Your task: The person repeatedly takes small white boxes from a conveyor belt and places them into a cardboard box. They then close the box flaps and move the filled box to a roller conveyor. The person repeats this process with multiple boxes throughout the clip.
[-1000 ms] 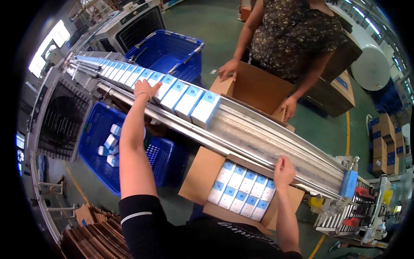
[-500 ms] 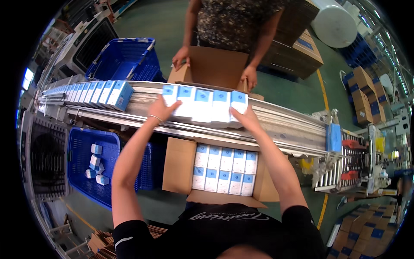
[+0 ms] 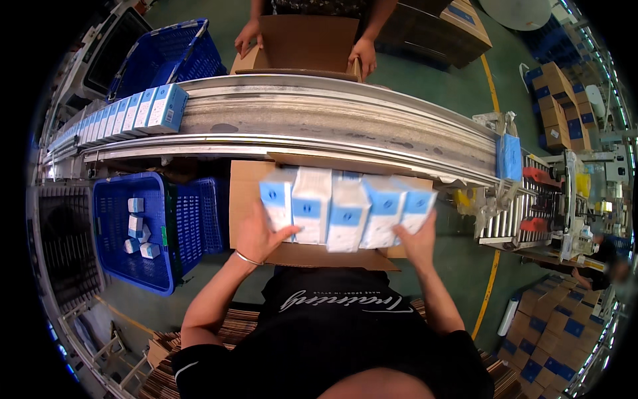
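Observation:
Between my two hands I squeeze a row of several blue-and-white small cartons from its ends, and they look slightly fanned and uneven. My left hand presses the left end, its thumb across the front. At the right end, my right hand grips with its thumb on the front face. The row hovers over the open cardboard box, hiding most of what is inside. Farther off, a line of similar cartons stands on the left part of the conveyor.
Across the conveyor, a co-worker's hands hold another open cardboard box. A blue basket at left contains several loose cartons; another blue basket stands beyond the conveyor. Stacked boxes lie at lower right.
The row of cartons has left the conveyor, carried toward me between both hands, and is now above the near box. The whole view has shifted, moving the conveyor higher in the picture.

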Tool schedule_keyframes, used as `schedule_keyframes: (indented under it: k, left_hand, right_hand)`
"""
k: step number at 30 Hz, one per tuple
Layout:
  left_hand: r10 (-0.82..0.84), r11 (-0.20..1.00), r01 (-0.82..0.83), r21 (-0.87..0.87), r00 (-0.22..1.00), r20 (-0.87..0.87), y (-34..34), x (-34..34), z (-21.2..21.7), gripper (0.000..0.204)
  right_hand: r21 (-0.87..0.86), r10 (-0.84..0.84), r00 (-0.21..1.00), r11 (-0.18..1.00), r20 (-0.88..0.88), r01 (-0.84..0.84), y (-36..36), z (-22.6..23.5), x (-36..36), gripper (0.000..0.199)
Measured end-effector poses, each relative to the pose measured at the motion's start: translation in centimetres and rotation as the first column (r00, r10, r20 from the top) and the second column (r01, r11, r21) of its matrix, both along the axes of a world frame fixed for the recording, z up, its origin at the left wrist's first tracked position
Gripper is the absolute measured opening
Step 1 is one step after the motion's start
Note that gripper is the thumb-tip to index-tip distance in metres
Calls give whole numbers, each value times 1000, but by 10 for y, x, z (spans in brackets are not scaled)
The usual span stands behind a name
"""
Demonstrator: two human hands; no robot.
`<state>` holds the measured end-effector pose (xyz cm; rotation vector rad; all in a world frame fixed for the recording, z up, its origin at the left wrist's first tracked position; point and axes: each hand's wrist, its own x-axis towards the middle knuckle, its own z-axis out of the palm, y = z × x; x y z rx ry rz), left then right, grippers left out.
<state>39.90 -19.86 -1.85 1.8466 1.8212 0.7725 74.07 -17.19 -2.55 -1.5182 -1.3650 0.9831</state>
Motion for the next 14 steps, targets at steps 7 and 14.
schedule_keyframes:
  k: [7, 14]
  left_hand:
    - [-347, 886, 194, -421, 880, -325, 36, -2, -58, 55]
    - [-486, 867, 451, -210, 676, -554, -2, 25, -146, 81]
  right_hand:
    - [-643, 753, 301, 657, 585, -392, -1, -69, 16, 44]
    - [-771, 783, -192, 482, 592, -416, 21, -83, -9, 42]
